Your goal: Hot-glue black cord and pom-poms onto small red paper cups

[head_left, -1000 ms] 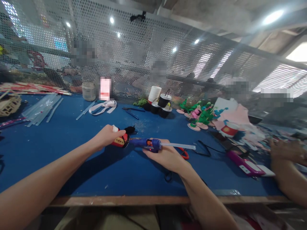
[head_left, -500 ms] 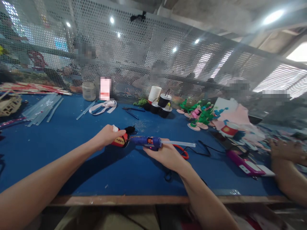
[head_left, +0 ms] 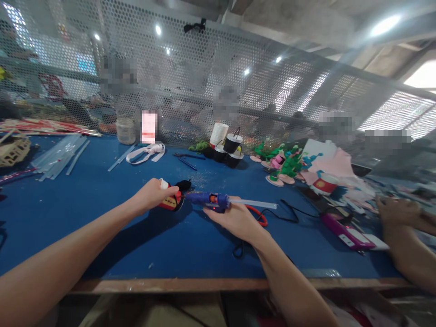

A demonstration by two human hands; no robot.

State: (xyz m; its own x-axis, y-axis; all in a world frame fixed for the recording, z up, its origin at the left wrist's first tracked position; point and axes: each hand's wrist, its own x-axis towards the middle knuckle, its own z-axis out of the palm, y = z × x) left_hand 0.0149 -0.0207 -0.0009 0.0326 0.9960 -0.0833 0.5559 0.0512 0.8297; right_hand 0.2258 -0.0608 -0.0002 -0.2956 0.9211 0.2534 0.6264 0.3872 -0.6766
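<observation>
My right hand [head_left: 235, 218] is wrapped round the handle of a blue glue gun [head_left: 207, 200], its nozzle aimed left. A clear glue stick [head_left: 255, 204] sticks out of the gun's back end. In my left hand [head_left: 153, 195] is a small red cup [head_left: 169, 203] with yellow markings, tipped on its side, its black end facing the nozzle. The nozzle is at the cup's rim; whether they touch I cannot tell. Something black and fuzzy [head_left: 185, 185] lies just behind the cup.
Pliers [head_left: 187, 160], a white ribbon [head_left: 146, 153] and stacked small cups [head_left: 233, 143] stand farther back. Loose glue sticks [head_left: 59, 156] lie left. Green craft plants [head_left: 289, 165] and a purple power bank-like box [head_left: 347, 231] are right, near another person's hand [head_left: 397, 211]. A perforated screen [head_left: 190, 77] borders the table.
The cup and glue gun stay almost where they were, with the cup turned very slightly. At the right edge, the other person's hand has shifted a little left.
</observation>
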